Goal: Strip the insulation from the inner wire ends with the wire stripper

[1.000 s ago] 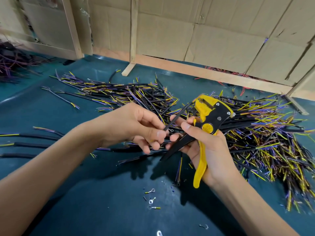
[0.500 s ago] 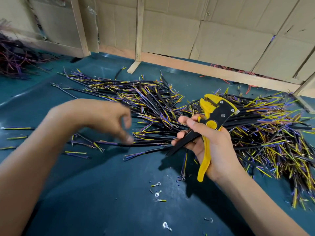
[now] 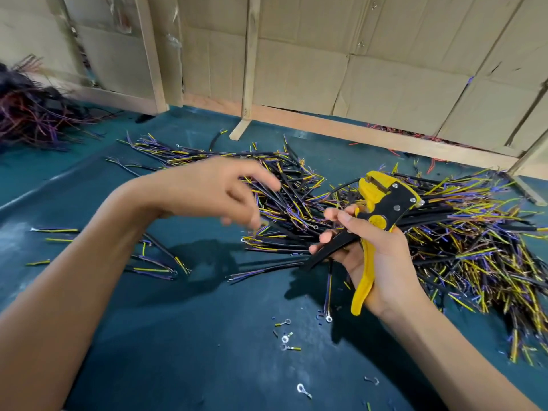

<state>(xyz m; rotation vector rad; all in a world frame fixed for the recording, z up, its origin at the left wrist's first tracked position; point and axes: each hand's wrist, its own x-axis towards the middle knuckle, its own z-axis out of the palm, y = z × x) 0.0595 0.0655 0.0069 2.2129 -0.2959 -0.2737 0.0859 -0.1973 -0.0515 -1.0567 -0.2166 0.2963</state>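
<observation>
Surrounding stripper: cable pile, ring terminals

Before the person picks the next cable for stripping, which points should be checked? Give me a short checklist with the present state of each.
1. Yellow-and-black wire stripper held in right hand: ok.
2. Left hand free of any cable: ok, fingers spread, though blurred.
3. Left hand above the pile of black cables with yellow and purple inner wires: ok.
4. Stripper jaws free of wire: cannot tell.
5. A cable already picked: not ok.
6. Small metal ring terminals on the dark green table cover, apart from both hands: ok.
</observation>
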